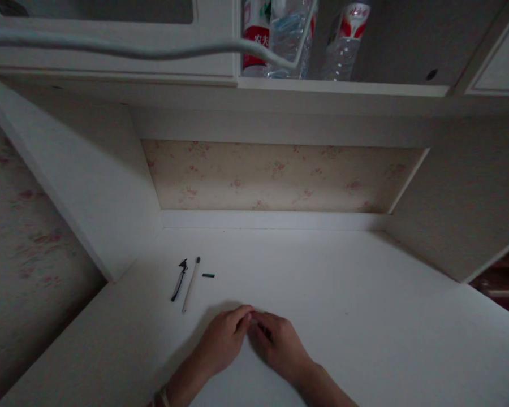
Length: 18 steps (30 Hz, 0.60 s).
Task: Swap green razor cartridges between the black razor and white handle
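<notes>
My left hand (223, 339) and my right hand (280, 342) rest on the white desk (365, 316), fingertips meeting in a pinch at the middle. Whatever lies between the fingers is hidden or too small to name. To the left of my hands lie three pen parts: a black clip piece (178, 280), a thin pale refill tube (190, 285) and a small dark green cap piece (208, 275). None of them touches my hands.
A floral back panel (275, 175) closes the desk alcove, with white side walls left and right. On the shelf above stand plastic water bottles (288, 39). A white cable (110, 48) runs across the top.
</notes>
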Motion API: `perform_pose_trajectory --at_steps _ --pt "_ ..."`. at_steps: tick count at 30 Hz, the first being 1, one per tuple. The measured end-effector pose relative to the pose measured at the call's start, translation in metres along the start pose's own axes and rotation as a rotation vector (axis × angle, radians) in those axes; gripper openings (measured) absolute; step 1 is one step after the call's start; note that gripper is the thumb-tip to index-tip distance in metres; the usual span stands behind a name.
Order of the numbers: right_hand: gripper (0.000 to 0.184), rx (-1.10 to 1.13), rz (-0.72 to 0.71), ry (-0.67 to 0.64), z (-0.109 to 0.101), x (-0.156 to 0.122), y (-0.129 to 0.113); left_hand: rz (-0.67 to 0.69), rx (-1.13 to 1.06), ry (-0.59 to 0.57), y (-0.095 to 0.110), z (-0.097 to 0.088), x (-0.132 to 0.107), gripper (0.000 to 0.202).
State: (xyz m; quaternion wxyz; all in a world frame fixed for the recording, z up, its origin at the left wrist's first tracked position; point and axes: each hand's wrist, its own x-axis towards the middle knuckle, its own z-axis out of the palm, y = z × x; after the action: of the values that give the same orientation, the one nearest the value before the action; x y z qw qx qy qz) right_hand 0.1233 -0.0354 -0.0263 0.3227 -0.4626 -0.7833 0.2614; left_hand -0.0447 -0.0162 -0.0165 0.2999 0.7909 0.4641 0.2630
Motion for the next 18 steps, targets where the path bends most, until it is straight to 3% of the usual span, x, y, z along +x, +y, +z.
perform_pose_trajectory --at_steps 18 --pt "0.018 0.003 0.028 -0.008 -0.0016 -0.0011 -0.0037 0.01 0.062 -0.023 0.0007 -0.0001 -0.0015 0.032"
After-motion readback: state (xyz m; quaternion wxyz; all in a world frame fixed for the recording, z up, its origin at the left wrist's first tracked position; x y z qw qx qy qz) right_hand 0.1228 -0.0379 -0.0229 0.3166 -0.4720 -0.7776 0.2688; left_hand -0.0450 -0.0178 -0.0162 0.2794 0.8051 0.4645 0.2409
